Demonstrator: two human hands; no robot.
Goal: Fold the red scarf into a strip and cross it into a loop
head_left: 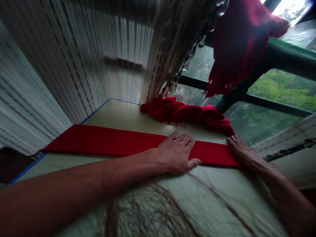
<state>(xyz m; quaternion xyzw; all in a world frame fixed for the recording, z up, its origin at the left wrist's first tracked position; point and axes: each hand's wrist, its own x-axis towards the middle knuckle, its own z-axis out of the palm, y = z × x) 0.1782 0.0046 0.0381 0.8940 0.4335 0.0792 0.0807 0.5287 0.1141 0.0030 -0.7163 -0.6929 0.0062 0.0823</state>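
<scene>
A long red scarf (106,141), folded into a smooth flat strip, lies across the pale table from left to right. My left hand (176,153) rests palm down on it, right of the middle, with the fingers stretched out and the thumb apart. At the strip's right end, my right hand (243,151) lies along the edge with its fingers extended, partly touching the cloth. Its palm side is hidden. Behind the strip, a crumpled red fringed cloth (185,112) is heaped along the table's back edge by the window.
The pale tabletop (116,112) has a blue edge on the left. Striped string curtains (81,56) hang behind and to the left, with a string of clear beads (190,57). Another fringed red cloth (237,49) hangs before the dark-framed window (278,89).
</scene>
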